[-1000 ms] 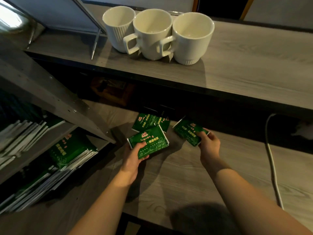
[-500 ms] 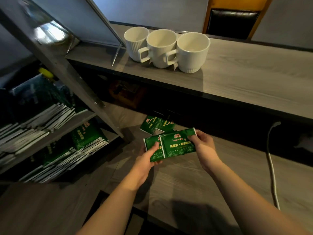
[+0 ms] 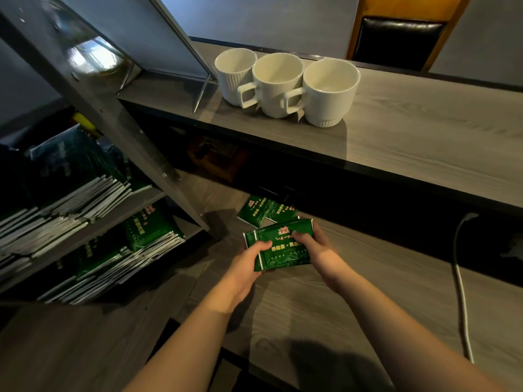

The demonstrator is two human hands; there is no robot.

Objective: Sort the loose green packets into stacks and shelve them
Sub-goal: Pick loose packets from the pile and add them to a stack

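Both my hands grip a small stack of green packets above the lower worktop.

At the left edge, the rack shelves (image 3: 85,230) carry shelved packets (image 3: 147,236) lying in rows, white edges outward. My left hand (image 3: 249,260) has its fingers closed on the left end of the held packets (image 3: 278,244), thumb on top; the top packet sits slightly offset, so a lower one's left edge peeks out. My right hand (image 3: 312,247) grips their right end, thumb pressed on the printed face. Just behind them, near the back edge of the worktop (image 3: 325,306), two loose packets (image 3: 261,212) lie overlapping. Above, three white mugs (image 3: 283,86) stand touching in a row on the upper shelf (image 3: 424,131). A white cable (image 3: 460,284) runs along the worktop's right side.
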